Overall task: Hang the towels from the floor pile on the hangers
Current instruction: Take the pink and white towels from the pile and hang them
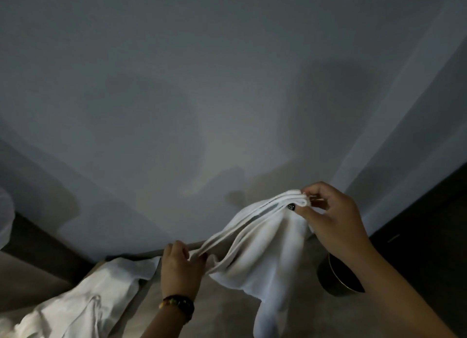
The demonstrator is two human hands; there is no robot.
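Observation:
A white towel (257, 256) hangs in the air between my two hands, its gathered top edge stretched in folds from lower left to upper right. My left hand (180, 267), with a beaded bracelet at the wrist, pinches the lower end of that edge. Up at the right, my right hand (331, 213) pinches the other end between thumb and fingers. The rest of the towel droops down toward the floor. More white towels (83, 302) lie in a pile at the lower left. No hanger is in view.
A plain grey wall (227, 97) fills most of the view, close in front of me. A dark round bin (336, 277) stands on the beige floor (222, 312) under my right forearm. Dark furniture (429, 224) rises at the right and a dark panel at the left.

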